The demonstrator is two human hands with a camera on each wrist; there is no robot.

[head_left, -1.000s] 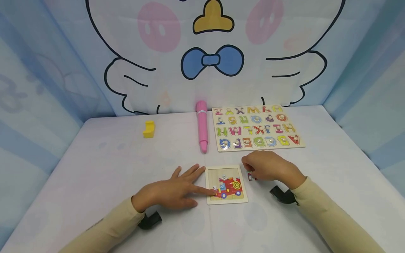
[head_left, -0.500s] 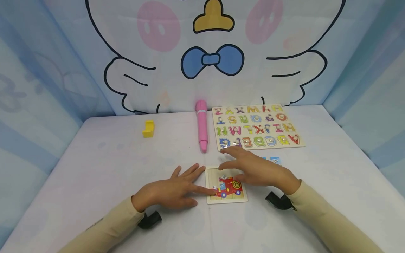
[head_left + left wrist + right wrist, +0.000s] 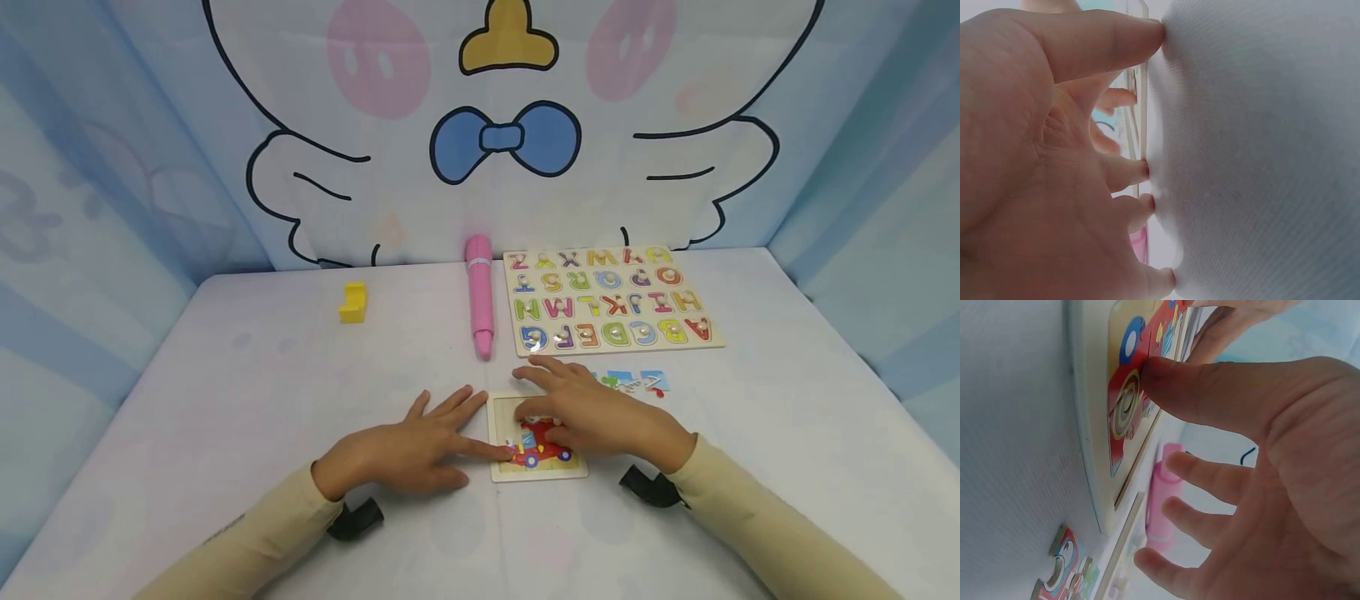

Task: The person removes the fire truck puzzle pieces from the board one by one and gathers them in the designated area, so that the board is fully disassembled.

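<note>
A small wooden jigsaw tray lies on the table, with a picture of a red fire engine assembled in its lower part. My left hand lies with spread fingers at its left; the index finger rests on the vehicle's front end, and the other fingertips touch the cloth or tray edge. My right hand reaches over the tray from the right. Its thumb presses on the red part beside the yellow hose reel. The right index finger reaches the upper part of the picture; its other fingers are extended in the air.
Loose jigsaw pieces lie behind the right hand, in front of an alphabet peg board. A thick pink pen lies left of the board. Farther left stands a yellow block. A printed curtain closes off the back.
My right hand has moved left from beside the tray onto the picture, and its curled fingers have spread. Loose pieces near the alphabet board have come into view. The left hand stays put.
</note>
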